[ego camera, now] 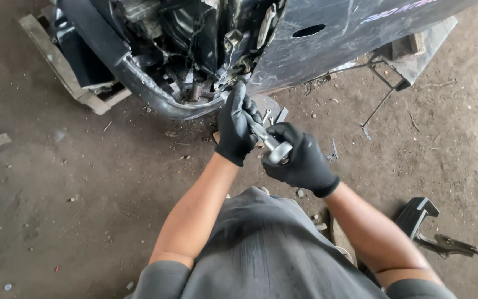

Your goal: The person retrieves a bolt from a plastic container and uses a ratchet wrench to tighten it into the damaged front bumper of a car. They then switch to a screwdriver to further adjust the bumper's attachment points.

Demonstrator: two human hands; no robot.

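We hold a silvery metal ratchet wrench (269, 142), tilted, its far end pointing toward eleven o'clock, off the floor.

Both gloved hands are gripping a metal ratchet (269, 143): the left hand (236, 126) is wrapping its upper end near the car body (206, 50), the right hand (300, 158) is clasping the handle. A black part (416, 215) is lying on the dirt floor (73, 182) at the right edge.

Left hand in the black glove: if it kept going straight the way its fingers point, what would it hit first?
Probably the dark broken machine body just above the left hand; its fingertips already look close to that opening, though depth is unclear.
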